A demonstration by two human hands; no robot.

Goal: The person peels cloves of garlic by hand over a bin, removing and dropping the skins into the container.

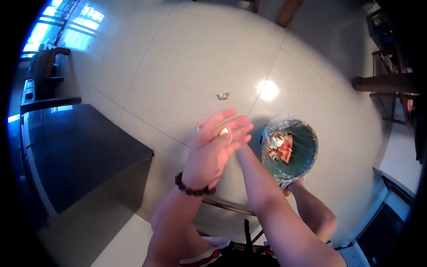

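My left hand [209, 149], with a dark beaded bracelet [194, 188] on its wrist, is held over the floor. Its fingers stretch to the right, and the thumb presses a small pale piece [225, 131] against them; what kind of piece it is does not show. My right forearm [262, 187] reaches up behind that hand, so my right hand is largely hidden and its fingers cannot be told apart. To the right stands a trash bin [311, 160] lined with a clear plastic bag, with crumpled red and white wrappers [282, 149] inside.
Beyond my hands a small crumpled scrap [223, 95] lies on the tiled floor [178, 71]. A white and orange thing [201, 125] peeks out behind my left hand. A dark glossy table [93, 151] is at the left, wooden furniture legs [289, 12] at the top and right.
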